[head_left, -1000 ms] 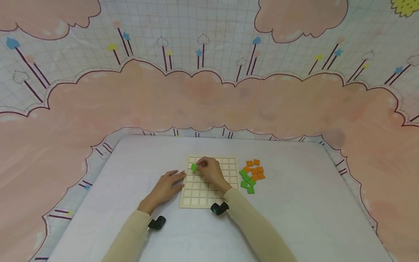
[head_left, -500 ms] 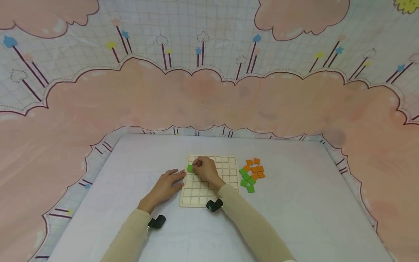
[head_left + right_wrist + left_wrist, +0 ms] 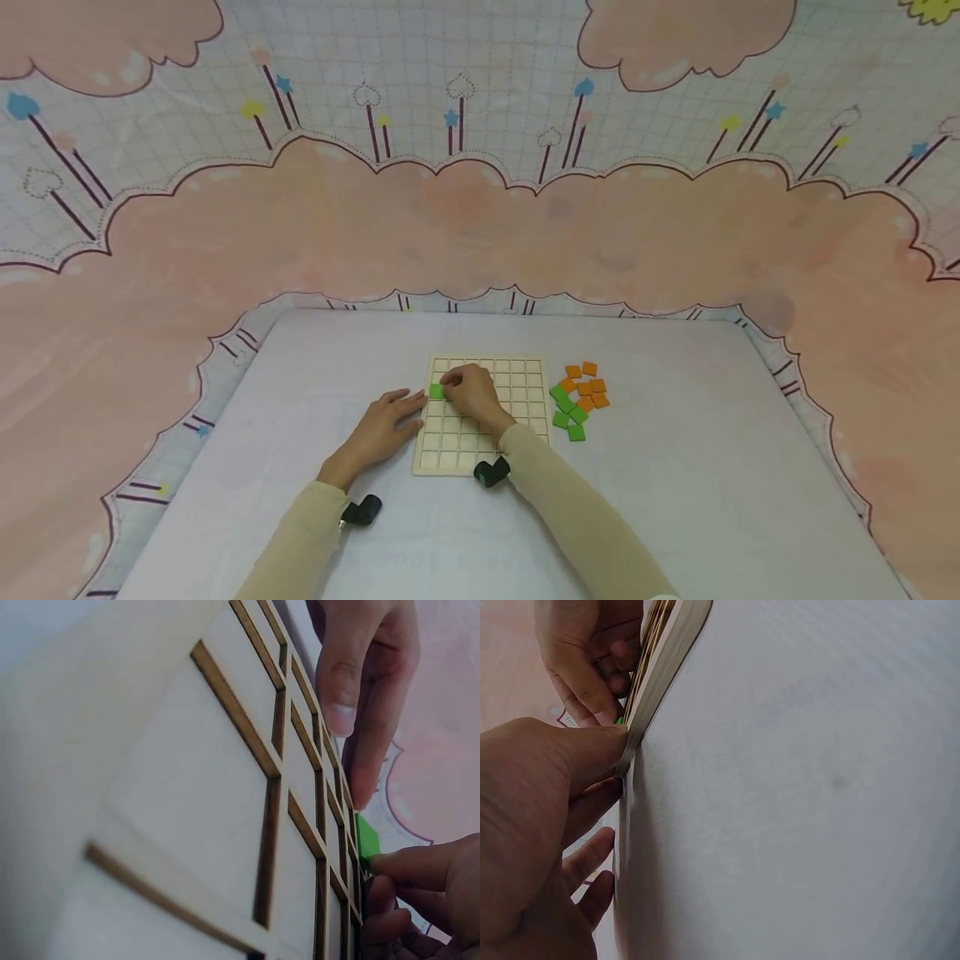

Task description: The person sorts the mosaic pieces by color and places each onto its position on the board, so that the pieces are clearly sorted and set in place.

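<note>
A wooden grid board [image 3: 480, 462] lies flat on the white table. At its left column is a green square tile [image 3: 437, 391], which my right hand [image 3: 474, 393] pinches by its right edge; the right wrist view shows the tile [image 3: 367, 838] standing above the grid at the fingertips [image 3: 386, 862]. My left hand [image 3: 381, 429] rests at the board's left edge, fingers extended and touching it. In the left wrist view, the thumb [image 3: 600, 746] of that hand lies against the board's rim [image 3: 667, 660]. The right forearm hides part of the board.
Right of the board lie several loose green tiles [image 3: 577, 414] and several orange tiles [image 3: 585, 388] in a loose cluster. A patterned cloth backdrop [image 3: 525, 233] rises behind the white table [image 3: 712, 467].
My right hand has carried the green tile left and slightly nearer, to the board's left column. The left hand stays at the board's edge.
</note>
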Demonstrator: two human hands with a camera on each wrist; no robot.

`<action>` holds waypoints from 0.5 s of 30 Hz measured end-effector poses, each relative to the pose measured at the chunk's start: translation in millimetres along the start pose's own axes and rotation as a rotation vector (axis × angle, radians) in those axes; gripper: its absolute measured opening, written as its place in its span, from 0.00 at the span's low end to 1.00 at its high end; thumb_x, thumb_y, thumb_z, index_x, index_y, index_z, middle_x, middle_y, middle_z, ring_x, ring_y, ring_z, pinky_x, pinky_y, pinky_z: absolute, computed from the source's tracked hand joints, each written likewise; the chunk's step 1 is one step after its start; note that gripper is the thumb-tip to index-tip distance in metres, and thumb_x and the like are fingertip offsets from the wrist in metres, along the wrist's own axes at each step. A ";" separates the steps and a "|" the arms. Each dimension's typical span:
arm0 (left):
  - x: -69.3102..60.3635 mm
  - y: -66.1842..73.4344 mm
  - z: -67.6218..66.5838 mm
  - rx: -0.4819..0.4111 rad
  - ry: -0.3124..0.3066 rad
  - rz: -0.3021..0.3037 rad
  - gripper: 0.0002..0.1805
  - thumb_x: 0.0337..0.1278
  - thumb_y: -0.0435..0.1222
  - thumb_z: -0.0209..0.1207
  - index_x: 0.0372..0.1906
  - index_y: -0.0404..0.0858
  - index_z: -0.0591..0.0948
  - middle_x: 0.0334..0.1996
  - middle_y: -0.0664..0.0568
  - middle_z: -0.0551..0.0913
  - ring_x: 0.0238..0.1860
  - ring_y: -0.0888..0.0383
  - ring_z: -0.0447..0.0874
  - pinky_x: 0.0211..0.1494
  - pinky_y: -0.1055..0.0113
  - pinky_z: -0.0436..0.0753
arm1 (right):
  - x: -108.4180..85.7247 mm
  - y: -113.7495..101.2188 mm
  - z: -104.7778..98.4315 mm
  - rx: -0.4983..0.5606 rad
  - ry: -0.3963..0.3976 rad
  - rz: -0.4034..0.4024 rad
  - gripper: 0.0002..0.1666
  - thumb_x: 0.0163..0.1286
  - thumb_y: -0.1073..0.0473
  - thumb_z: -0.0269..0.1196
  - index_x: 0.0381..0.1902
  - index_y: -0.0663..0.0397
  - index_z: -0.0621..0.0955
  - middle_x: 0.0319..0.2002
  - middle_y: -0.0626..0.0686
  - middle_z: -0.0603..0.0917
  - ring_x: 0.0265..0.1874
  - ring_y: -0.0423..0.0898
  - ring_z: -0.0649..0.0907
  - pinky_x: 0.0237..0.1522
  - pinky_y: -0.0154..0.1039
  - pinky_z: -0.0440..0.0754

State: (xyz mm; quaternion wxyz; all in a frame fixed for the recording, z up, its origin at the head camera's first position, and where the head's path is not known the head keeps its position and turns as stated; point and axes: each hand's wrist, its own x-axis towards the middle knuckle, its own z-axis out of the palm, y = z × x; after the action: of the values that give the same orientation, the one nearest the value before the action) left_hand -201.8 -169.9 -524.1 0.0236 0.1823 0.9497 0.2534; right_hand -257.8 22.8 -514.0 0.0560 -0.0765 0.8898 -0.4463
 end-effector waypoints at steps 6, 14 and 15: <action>0.4 0.5 0.5 -0.007 -0.014 -0.007 0.27 0.67 0.41 0.58 0.68 0.39 0.72 0.71 0.50 0.71 0.73 0.41 0.62 0.70 0.37 0.65 | -2.4 2.5 -5.3 0.057 -0.020 0.000 0.11 0.65 0.63 0.62 0.43 0.54 0.87 0.41 0.51 0.88 0.37 0.42 0.80 0.44 0.38 0.81; 0.4 -1.8 0.2 -0.006 -0.017 -0.009 0.27 0.68 0.42 0.57 0.69 0.40 0.72 0.71 0.51 0.70 0.74 0.41 0.62 0.71 0.37 0.65 | -4.7 2.7 -10.1 0.121 -0.061 0.041 0.07 0.68 0.57 0.63 0.40 0.49 0.86 0.36 0.47 0.86 0.36 0.41 0.81 0.43 0.37 0.80; 0.4 -2.1 0.4 0.000 -0.019 -0.007 0.27 0.68 0.42 0.57 0.69 0.40 0.72 0.71 0.51 0.70 0.74 0.41 0.62 0.71 0.37 0.65 | -5.4 2.2 -10.8 0.127 -0.064 0.044 0.07 0.68 0.57 0.63 0.40 0.49 0.86 0.36 0.47 0.86 0.36 0.41 0.81 0.42 0.37 0.80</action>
State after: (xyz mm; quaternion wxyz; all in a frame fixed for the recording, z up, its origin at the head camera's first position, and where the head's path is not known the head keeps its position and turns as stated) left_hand -202.8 -171.3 -525.5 0.0334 0.1814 0.9501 0.2515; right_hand -254.5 33.6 -509.2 0.0987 -0.0674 0.8589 -0.4980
